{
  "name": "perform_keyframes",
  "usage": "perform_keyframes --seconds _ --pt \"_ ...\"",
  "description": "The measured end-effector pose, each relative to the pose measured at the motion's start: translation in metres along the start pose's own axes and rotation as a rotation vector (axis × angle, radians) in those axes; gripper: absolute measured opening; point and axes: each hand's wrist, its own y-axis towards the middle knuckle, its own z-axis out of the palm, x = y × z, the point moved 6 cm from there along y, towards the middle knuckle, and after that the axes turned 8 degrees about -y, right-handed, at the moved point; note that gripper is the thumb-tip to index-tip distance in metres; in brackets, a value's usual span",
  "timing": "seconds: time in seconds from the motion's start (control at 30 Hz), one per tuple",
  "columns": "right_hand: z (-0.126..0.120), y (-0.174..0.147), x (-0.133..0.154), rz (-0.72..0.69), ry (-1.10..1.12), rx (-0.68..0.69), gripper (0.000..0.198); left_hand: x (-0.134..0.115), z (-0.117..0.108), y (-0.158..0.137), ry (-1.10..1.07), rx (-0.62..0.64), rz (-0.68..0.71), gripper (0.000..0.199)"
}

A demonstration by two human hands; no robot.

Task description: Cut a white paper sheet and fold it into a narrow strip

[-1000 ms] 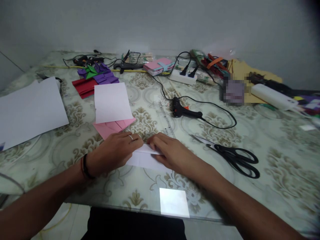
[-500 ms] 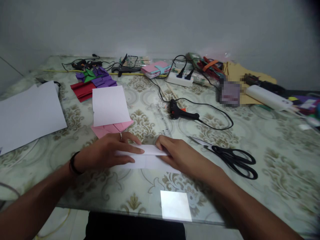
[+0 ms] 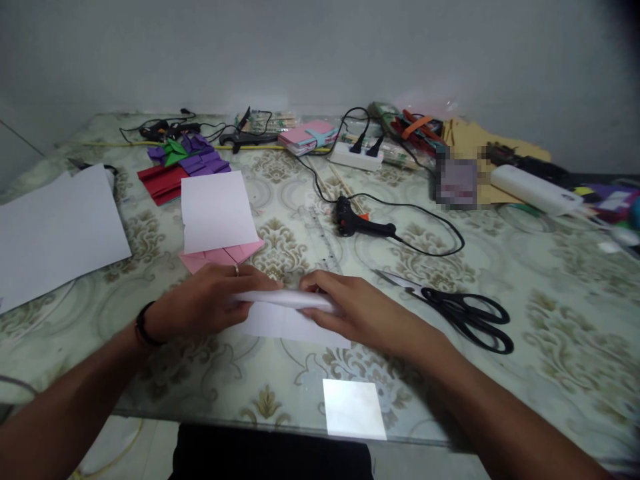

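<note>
The left hand (image 3: 215, 298) and right hand (image 3: 347, 303) both pinch the white paper (image 3: 285, 323), its long fold (image 3: 283, 298) running sideways between them.

- I have my left hand (image 3: 213, 300) curled, its back upward, fingers pointing inward.
- My right hand (image 3: 353, 307) faces it, apart, bent in a pinch.
- My forearms (image 3: 95, 380) slant inward.

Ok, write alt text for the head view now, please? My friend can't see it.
A person's left hand and right hand hold a partly folded white paper sheet at a floral-patterned table. Black-handled scissors lie to the right, a black glue gun farther back; folded pink paper lies left, partly under another white sheet.
</note>
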Motion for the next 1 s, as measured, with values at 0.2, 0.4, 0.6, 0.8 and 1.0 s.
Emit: perform_keyframes --seconds 0.2,0.4,0.6,0.8,1.0 --pt "0.003 0.003 -0.002 -0.028 0.027 -0.001 0.022 0.004 0.003 -0.001 0.252 -0.026 0.002 0.045" --pt "-0.001 0.004 -0.006 0.004 0.009 -0.028 0.024 0.010 0.005 0.002 0.154 -0.043 0.018 0.058" --pt "-0.003 0.004 -0.017 0.082 0.234 0.026 0.028 0.010 0.001 0.004 -0.194 0.016 0.009 0.031" --pt "0.003 0.005 -0.029 0.218 0.408 0.090 0.041 0.013 0.006 0.005 -0.283 0.116 -0.051 0.024" --pt "0.009 0.005 -0.029 0.258 0.492 0.151 0.033 0.016 0.011 0.004 -0.301 0.182 -0.033 0.040"
